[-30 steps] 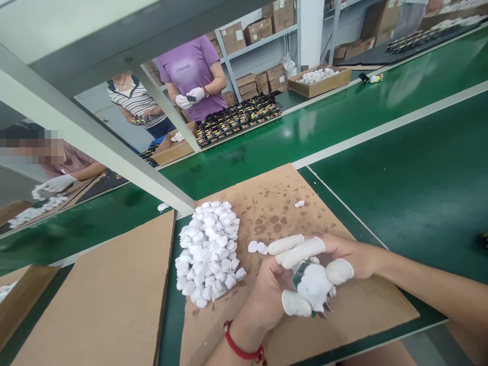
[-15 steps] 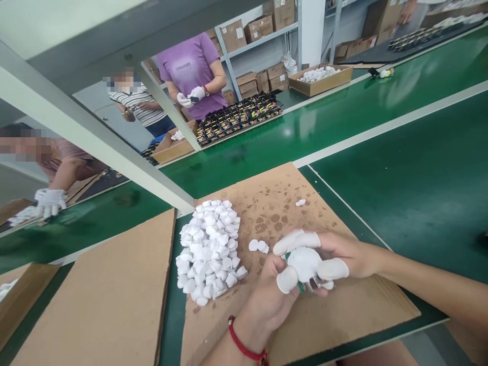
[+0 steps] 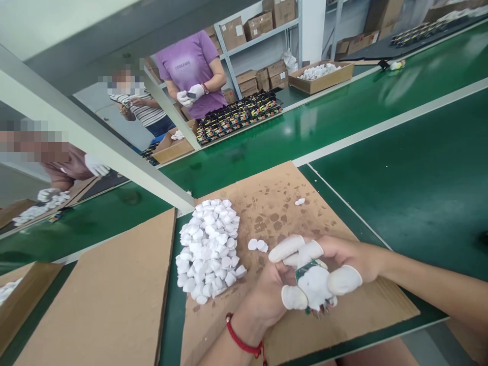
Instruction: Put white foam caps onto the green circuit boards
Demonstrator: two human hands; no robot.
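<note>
Between both hands is a small green circuit board with a white round pad over its face. My left hand, with a red cord bracelet at the wrist, grips the board from the left, its thumb at the pad's edge. My right hand closes on it from the right, thumb on the pad and fingers behind. White finger cots cover the fingertips. The board's underside is hidden. Left of my hands, a heap of white pads lies on a cardboard sheet, with a few loose white pads beside it.
Another cardboard sheet lies to the left, near a box. A slanted white post rises behind the heap. Across the green conveyor, people in gloves work beside rows of boards and a box of white pieces.
The board with its pad has turned and shifted slightly right and down in my hands, showing more green at its upper edge. A co-worker at far left has raised a gloved hand off the belt.
</note>
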